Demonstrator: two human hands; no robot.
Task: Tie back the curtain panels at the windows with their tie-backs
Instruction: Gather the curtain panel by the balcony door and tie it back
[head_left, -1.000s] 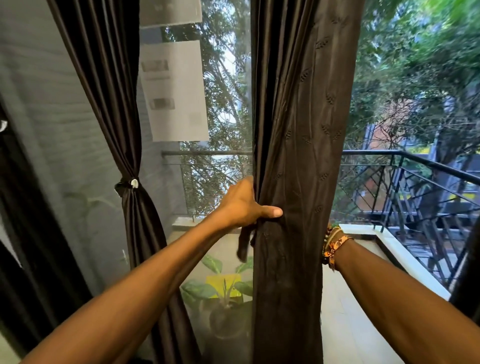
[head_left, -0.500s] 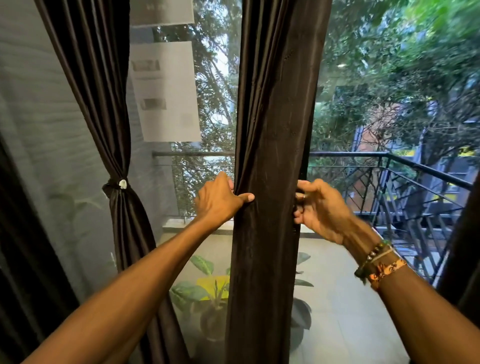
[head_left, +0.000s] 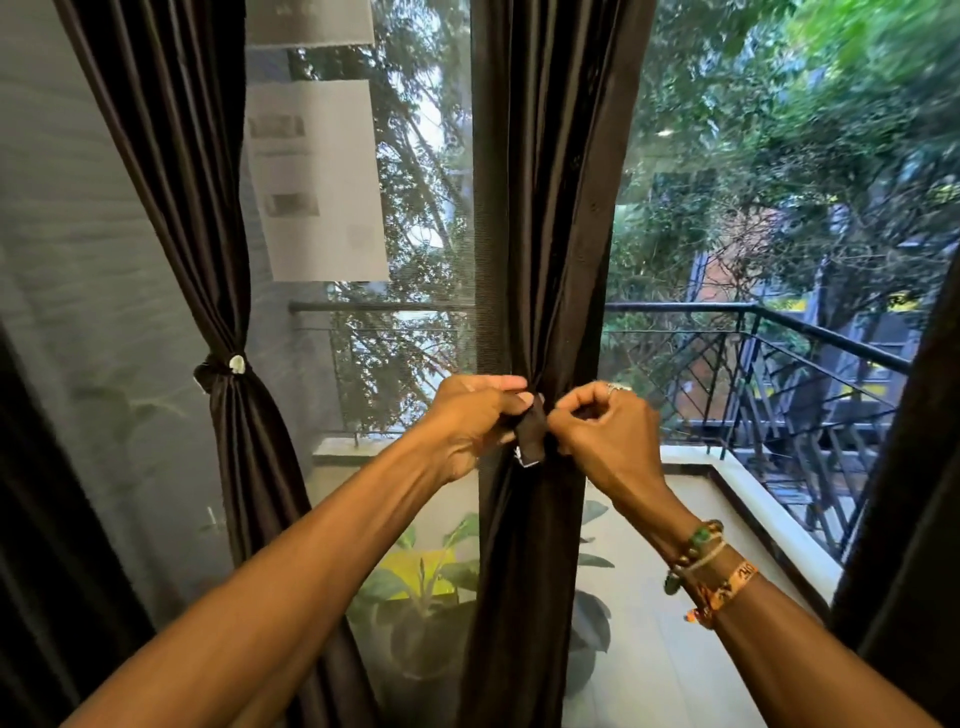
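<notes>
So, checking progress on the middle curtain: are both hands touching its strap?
Touching. The head view shows the left hand and right hand pinching the dark strap against the middle curtain.

Satiny dark cloth curtain, black metal railing

All my light is daylight from beyond the glass, past my left hand and right hand, so the curtain panel above them reads as a backlit, near-black mass. The tie-back they pinch barely separates from it; only its pale tip catches light. Trees up right of the hands are smeared and overbright. Papers up left are washed out, their print unreadable. The railing beside the right hand bends with lens distortion.
</notes>
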